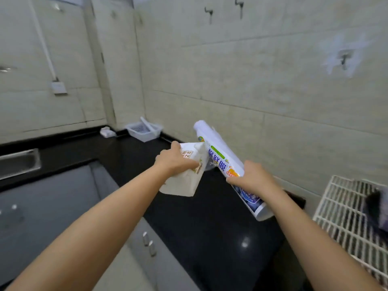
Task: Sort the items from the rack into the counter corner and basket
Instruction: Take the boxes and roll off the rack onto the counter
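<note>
1. Two bare hands reach out over the black surface [210,217], both held up in the air.
2. The left hand [175,159] has its fingers [191,163] wrapped round one white carton [184,179], gripping it near the top; the carton tilts and hangs clear of the surface.
3. The right hand [253,177] is closed round one long roll [225,162] in a printed wrapper, gripped below its middle. The roll slants, its far end up and to the left, its near end down to the right.
4. The carton's top corner and the roll overlap; whether they touch cannot be told.
5. One white basket [144,131] sits in the far corner of the surface, against the wall, with a white handle or stick lying across it.
6. Just left of the basket lies one small white item [107,131], too blurred to name.
7. One white wire rack [352,219] stands at the near right; one dark thing [375,206] lies on it.
8. One steel sink [19,162] is at the far left.
9. Three hooks [209,13] are on the tiled wall.
</note>
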The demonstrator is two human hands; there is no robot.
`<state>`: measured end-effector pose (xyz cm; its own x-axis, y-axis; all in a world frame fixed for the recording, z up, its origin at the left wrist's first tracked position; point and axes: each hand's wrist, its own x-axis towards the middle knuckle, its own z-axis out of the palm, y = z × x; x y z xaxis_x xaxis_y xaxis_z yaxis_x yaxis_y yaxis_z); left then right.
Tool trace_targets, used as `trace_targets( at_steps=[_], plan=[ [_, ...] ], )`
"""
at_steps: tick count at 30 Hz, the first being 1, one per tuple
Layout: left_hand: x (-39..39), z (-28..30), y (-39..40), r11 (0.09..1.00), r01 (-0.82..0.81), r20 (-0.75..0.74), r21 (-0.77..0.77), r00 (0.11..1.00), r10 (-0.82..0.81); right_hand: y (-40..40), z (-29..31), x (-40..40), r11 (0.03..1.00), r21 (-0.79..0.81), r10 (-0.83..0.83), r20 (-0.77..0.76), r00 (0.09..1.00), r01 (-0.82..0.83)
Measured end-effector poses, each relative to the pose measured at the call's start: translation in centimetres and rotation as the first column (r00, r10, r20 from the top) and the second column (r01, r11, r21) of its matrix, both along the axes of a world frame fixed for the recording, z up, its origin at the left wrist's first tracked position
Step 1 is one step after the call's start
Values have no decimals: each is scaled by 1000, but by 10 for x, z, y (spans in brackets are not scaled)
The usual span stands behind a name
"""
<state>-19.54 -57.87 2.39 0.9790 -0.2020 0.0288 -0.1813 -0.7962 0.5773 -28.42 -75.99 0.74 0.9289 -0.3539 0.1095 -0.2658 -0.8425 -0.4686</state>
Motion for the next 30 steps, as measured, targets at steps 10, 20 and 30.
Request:
trace_targets(
  at_steps=[10,20,30],
  plan=[
    [86,-55,225,966,-249,-33,72,967,251,202,-57,123,983,-6,182,-84,980,-183],
    [212,-124,284,970,-230,-165,82,957,241,263,-114,245,992,7,127,-226,966,-129],
    [370,-157,230,987,0,-222,160,974,36,205,-148,346,978,113,-151,-192,970,175]
  ],
)
